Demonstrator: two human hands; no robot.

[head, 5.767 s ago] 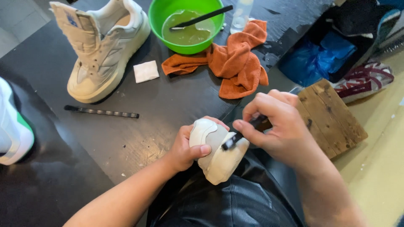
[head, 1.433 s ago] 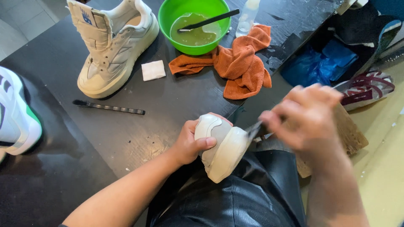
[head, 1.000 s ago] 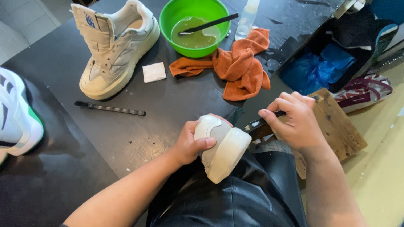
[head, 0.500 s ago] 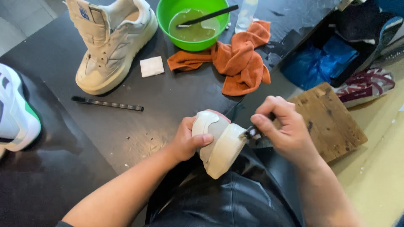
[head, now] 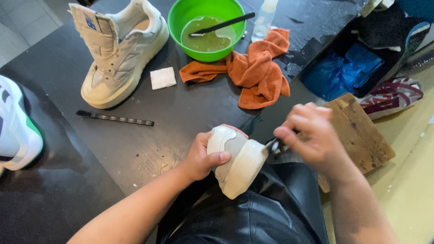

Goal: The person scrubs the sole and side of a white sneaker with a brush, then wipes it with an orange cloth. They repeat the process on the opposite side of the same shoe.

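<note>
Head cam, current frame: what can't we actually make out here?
- Brush in the right hand: motion blur; bristles unclear, handle covered by fingers.
- Shoe held by the left hand: only one end shows; the rest is behind the hand and lap.
- White-and-green shoe: cut by the left edge.
- Clear bottle: top cut by the upper edge.

Left hand (head: 201, 158) grips white sneaker (head: 237, 162); right hand (head: 312, 138), blurred, holds probably brush (head: 272, 144) at sole.
</note>
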